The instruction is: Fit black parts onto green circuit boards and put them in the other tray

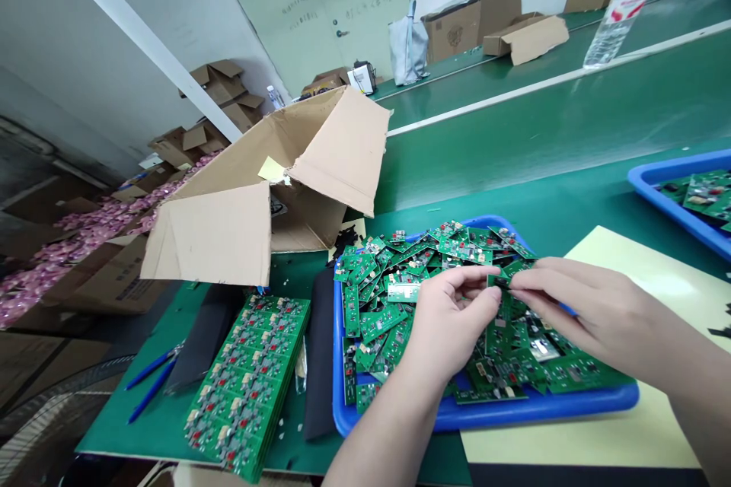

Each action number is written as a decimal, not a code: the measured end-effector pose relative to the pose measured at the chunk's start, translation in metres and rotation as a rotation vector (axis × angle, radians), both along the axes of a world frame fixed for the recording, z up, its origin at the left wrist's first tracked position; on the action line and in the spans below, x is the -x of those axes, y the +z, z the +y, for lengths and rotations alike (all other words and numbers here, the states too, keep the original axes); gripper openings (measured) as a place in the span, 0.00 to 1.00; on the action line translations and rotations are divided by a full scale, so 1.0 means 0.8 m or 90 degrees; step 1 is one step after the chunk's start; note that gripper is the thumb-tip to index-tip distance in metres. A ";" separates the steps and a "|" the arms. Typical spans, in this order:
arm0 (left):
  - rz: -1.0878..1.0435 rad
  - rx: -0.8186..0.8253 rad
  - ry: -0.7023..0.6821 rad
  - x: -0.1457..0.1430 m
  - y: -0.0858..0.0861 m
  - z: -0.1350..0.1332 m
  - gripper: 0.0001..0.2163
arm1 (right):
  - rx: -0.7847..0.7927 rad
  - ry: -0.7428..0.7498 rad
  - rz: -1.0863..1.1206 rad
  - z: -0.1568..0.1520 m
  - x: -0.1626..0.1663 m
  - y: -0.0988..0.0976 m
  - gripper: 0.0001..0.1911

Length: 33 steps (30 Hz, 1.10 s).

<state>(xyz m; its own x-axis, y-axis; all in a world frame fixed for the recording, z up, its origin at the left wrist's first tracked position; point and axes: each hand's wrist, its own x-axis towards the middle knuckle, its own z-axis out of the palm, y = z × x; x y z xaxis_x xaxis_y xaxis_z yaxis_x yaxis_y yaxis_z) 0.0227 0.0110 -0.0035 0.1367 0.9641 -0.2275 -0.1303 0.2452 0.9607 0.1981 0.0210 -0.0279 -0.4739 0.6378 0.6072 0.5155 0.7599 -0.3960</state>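
Note:
My left hand (451, 316) and my right hand (576, 304) meet over a blue tray (485, 412) heaped with several small green circuit boards (400, 281). Both hands pinch one small green circuit board (502, 279) between their fingertips, just above the pile. The left thumb and forefinger close on its left end. The right fingers press together on its right end. Much of the held board is hidden by the fingers.
A stack of larger green circuit board panels (245, 384) lies left of the tray, with blue-handled pliers (151, 380) beyond. An open cardboard box (274, 183) stands behind. A second blue tray (682, 198) sits at right, a water bottle (620, 7) further back. A yellow sheet (645, 274) lies under the tray.

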 end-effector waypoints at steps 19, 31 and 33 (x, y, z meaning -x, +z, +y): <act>0.061 -0.082 0.041 -0.009 -0.008 -0.006 0.09 | -0.050 -0.094 -0.002 -0.011 0.008 0.003 0.04; 0.190 -0.292 0.048 -0.007 -0.011 -0.012 0.08 | 0.030 -0.196 0.069 -0.016 0.010 0.000 0.05; 0.215 -0.325 0.048 -0.007 -0.013 -0.012 0.08 | 0.027 -0.211 0.075 -0.018 0.013 0.001 0.06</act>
